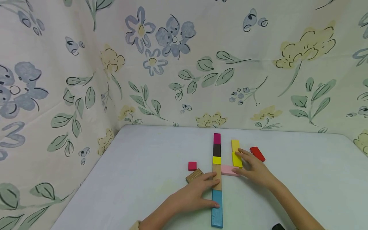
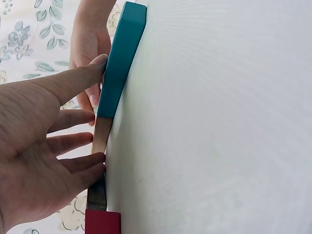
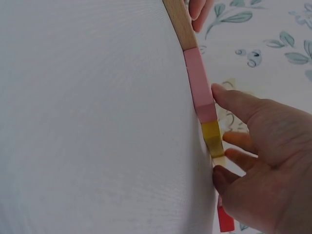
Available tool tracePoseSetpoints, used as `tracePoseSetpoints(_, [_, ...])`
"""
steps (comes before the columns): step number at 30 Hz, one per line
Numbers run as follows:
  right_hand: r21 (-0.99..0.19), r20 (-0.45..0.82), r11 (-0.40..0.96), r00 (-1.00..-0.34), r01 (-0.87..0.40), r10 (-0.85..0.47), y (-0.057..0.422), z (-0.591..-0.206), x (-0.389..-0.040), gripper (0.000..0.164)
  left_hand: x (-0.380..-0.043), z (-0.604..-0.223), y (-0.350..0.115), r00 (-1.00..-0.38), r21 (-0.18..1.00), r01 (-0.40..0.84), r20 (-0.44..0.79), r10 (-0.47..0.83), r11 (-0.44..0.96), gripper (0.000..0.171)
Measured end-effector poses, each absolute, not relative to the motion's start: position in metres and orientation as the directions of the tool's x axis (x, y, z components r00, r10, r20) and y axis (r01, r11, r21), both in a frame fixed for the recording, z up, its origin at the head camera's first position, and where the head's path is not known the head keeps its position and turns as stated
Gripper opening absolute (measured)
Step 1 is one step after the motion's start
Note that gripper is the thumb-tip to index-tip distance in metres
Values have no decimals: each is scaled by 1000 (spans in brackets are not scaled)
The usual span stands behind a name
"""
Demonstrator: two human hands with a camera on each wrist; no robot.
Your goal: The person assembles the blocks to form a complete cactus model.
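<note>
A straight column of blocks lies on the table: magenta [image 1: 217, 138], dark brown [image 1: 217, 150], yellow [image 1: 217, 160], tan [image 1: 217, 185] and blue [image 1: 217, 217]. My left hand [image 1: 191, 195] touches it, fingertips on the tan block and thumb on the blue one, fingers spread fairly straight. A pink block [image 1: 227, 170] juts right from the tan block. My right hand [image 1: 256, 169] rests its thumb by the pink block's right end and its fingers by the nearer yellow block [image 1: 236, 160]. A farther yellow block [image 1: 234, 145] stands in line behind it.
A red block [image 1: 257, 154] lies slanted beyond my right hand. Left of the column are a crimson block [image 1: 192, 166] and a wood-grained block [image 1: 193, 175], partly behind my left hand. A black object [image 1: 278, 227] shows at the bottom edge. Floral cloth [image 1: 184, 83] hangs behind the white table [image 1: 138, 179].
</note>
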State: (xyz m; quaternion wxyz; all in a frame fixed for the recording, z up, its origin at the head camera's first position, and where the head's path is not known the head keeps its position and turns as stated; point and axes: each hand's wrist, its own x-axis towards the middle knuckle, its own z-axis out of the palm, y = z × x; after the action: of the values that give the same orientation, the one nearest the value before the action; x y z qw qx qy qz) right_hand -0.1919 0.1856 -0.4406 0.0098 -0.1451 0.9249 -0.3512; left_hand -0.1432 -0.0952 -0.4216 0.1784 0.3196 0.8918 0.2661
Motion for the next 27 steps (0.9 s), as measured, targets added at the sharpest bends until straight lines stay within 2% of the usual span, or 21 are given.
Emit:
tracePoseSetpoints(4, [-658, 74, 711, -961, -249, -268, 185, -439, -192, 75, -147, -421, -94, -732, 580, 477, -153, 664, 661, 73])
tracePoseSetpoints(12, [-663, 59, 710, -961, -239, -269, 186, -439, -193, 76, -152, -397, -84, -783, 502, 451, -174, 597, 738, 63])
tracePoseSetpoints(16, [-672, 61, 698, -958, -247, -280, 187, -439, -193, 76, -162, -386, -78, -795, 529, 435, -156, 587, 729, 60])
tracePoseSetpoints(20, [-678, 67, 689, -954, -258, -292, 188, -440, -193, 76, -174, -379, -73, -782, 578, 451, -112, 613, 680, 57])
tracePoseSetpoints(27, [-683, 69, 681, -951, -265, -301, 190, -440, -192, 75, -197, -369, -54, -764, 586, 488, -72, 642, 646, 51])
